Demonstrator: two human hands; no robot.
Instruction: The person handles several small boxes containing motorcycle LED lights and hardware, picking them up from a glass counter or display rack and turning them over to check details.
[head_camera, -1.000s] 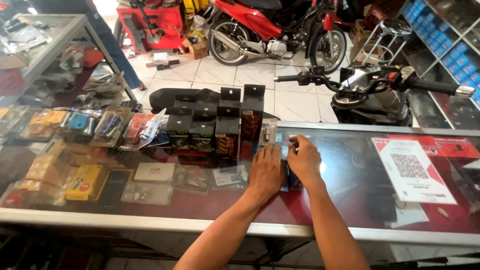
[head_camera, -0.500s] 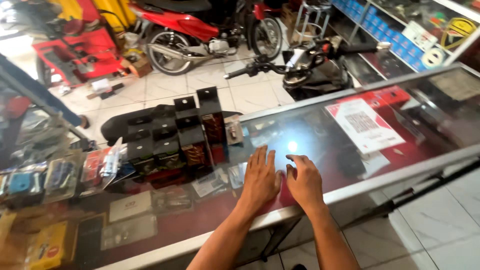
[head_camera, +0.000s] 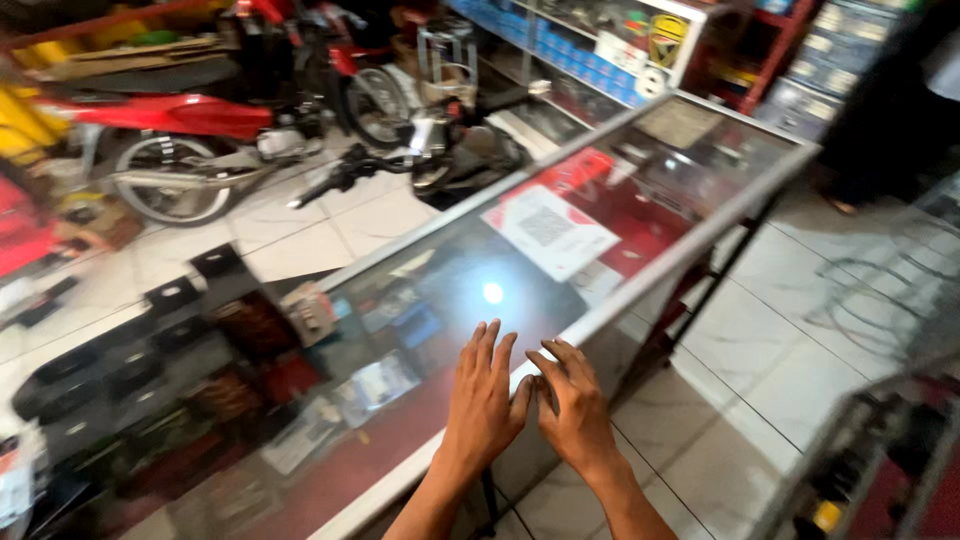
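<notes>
My left hand (head_camera: 485, 395) lies flat, fingers spread, on the glass top of a display counter (head_camera: 420, 290), close to its metal front edge. My right hand (head_camera: 575, 410) sits beside it, thumbs nearly touching, with its fingers bent over the counter's edge. I see nothing held in either hand. A bright light reflection shows on the glass just beyond my fingertips. Small packaged parts lie under the glass.
A white sheet with a square code pattern (head_camera: 548, 228) lies on the glass farther right. Black boxes (head_camera: 170, 300) stand on the counter's left. Beyond are a red motorcycle (head_camera: 170, 130), a dark scooter (head_camera: 450, 150) and shelves of blue boxes (head_camera: 590, 55). A person in dark clothes (head_camera: 890, 90) stands far right.
The view has swung to the right and tilted. My hands have slid back from the middle of the glass to its front edge, staying side by side.
</notes>
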